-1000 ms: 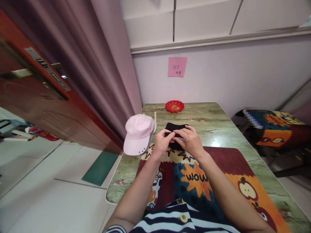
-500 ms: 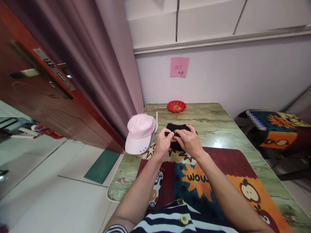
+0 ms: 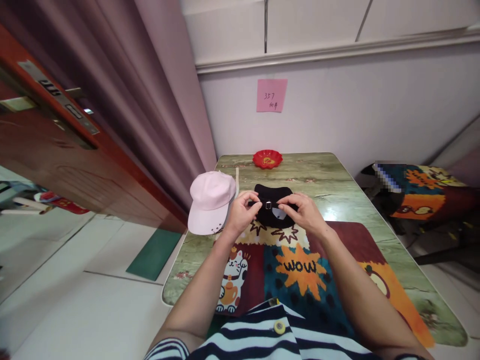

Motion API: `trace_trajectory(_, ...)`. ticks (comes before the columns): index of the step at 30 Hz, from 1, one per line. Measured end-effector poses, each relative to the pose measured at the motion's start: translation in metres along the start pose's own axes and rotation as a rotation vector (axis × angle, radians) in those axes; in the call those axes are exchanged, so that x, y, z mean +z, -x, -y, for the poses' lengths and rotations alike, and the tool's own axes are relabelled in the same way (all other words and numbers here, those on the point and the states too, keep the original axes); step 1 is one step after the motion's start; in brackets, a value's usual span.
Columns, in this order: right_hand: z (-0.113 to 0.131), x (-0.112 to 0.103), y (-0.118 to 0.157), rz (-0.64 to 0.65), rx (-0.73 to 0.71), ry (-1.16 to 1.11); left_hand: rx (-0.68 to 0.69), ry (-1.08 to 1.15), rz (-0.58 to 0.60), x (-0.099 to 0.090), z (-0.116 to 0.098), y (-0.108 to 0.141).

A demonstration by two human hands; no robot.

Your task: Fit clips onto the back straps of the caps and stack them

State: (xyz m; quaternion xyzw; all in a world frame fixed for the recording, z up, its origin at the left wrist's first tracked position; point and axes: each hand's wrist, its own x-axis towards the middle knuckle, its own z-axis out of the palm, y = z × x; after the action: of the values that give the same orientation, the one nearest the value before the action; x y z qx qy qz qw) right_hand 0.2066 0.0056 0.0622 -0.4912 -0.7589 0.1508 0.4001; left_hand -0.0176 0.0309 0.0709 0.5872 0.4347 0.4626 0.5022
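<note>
A black cap (image 3: 273, 192) lies on the table, its back strap turned toward me. In the middle of that strap sits a small silver buckle (image 3: 268, 205). My left hand (image 3: 240, 212) pinches the strap to the left of the buckle between thumb and forefinger. On the other side, my right hand (image 3: 305, 214) pinches it between thumb and fingers. A pale patch shows inside the cap below the strap. Just left of my left hand rests a pink cap (image 3: 212, 197), brim toward me, with small dark rings along the brim's edge.
A red scalloped dish (image 3: 267, 159) stands at the table's far edge. Beneath my forearms lies a colourful mat (image 3: 300, 270) on the green marbled table (image 3: 187, 260). A wooden door (image 3: 56, 145) and a purple curtain (image 3: 165, 75) are at the left, a mat-covered stool (image 3: 423, 192) at the right.
My hands have moved apart along the strap, uncovering the buckle and more of the black cap. The view has shifted slightly; the pink cap and dish stay put.
</note>
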Motion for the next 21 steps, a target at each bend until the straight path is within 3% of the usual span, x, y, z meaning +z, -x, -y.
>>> trace_trajectory(5, 0.006, 0.004, -0.003, -0.014, -0.050, 0.006, -0.068, -0.069, 0.257, -0.005, -0.006, -0.008)
trace_trajectory(8, 0.007, 0.008, -0.002, -0.006, -0.048, 0.036, -0.036, -0.164, 0.265, -0.008, 0.000, -0.016)
trace_trajectory(13, 0.001, -0.001, 0.003, 0.033, -0.034, 0.015, 0.161, -0.283, 0.247, -0.017, 0.008, -0.021)
trace_trajectory(17, -0.034, -0.020, 0.014, 0.026, -0.009, -0.081, 0.206, -0.354, 0.254, -0.034, 0.009, -0.019)
trace_trajectory(21, -0.078, -0.031, 0.031, 0.014, 0.113, 0.181, 0.223, -0.345, 0.175, -0.048, 0.014, -0.018)
